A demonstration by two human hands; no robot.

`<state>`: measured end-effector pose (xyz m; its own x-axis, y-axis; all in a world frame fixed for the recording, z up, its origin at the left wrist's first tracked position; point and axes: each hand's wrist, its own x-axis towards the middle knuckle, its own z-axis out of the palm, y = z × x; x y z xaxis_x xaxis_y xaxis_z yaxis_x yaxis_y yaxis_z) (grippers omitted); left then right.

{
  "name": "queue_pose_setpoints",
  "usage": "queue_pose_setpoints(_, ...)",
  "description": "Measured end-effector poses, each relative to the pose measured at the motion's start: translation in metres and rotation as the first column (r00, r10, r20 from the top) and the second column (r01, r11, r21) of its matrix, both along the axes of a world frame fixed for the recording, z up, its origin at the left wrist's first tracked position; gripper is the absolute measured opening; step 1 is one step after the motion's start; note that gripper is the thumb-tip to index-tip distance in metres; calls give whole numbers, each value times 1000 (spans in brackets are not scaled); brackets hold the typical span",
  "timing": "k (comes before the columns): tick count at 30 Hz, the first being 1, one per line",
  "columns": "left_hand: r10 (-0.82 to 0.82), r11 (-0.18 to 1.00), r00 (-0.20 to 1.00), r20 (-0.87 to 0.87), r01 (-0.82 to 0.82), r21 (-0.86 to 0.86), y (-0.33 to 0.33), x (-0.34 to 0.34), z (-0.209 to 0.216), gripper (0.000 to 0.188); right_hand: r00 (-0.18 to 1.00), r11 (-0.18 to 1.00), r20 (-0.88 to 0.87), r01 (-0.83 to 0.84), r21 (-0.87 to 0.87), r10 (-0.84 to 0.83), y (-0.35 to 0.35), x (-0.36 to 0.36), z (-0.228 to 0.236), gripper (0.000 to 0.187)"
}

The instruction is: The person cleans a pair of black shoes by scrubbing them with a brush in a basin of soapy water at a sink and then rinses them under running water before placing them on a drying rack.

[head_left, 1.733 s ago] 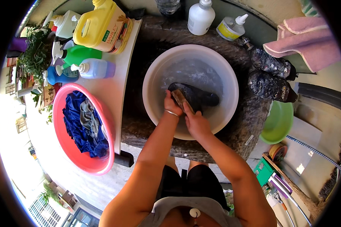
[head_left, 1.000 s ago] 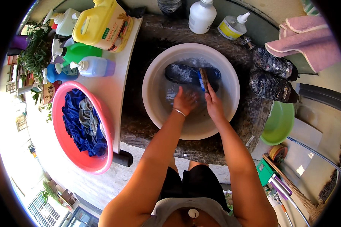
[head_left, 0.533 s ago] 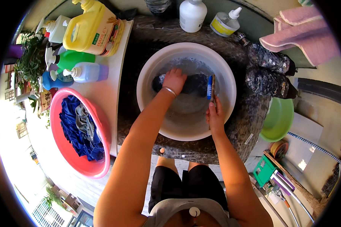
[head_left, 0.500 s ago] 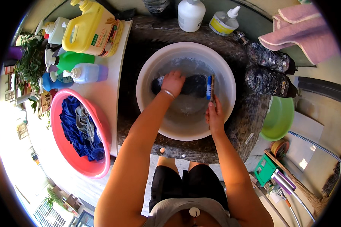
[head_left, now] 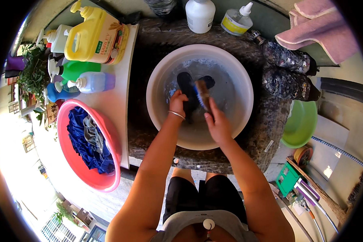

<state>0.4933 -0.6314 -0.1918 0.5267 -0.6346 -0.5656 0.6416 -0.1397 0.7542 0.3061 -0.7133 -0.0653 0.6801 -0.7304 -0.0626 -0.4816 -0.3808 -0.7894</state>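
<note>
While left hand grips, brush atop shoe

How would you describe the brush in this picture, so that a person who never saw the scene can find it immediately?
Start from the big white basin of soapy water on the dark stone counter. Inside it, the left hand holds down a dark garment, and the right hand presses the brush onto it. It is the only tool in the basin: short, with a brown back and a blue edge.

A basin sat on the stone counter, bottles and a clothes tub to its left, shoes right.
</note>
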Motion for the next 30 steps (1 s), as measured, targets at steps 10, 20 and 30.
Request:
queue_pose_setpoints(10,242,909,617,-749,-415,-48,-28,-40,56,98,856,967,-454,-189,173,248,19,17,4,56)
queue_pose_setpoints(20,357,891,666,-655,-452,26,-34,-43,54,97,851,952,-436,-218,215,293,14,9,3,52)
queue_pose_setpoints(30,325,917,698,-638,-399,31,-38,-60,55,93,874,983,-452,-164,79,182,2,15,-18,57)
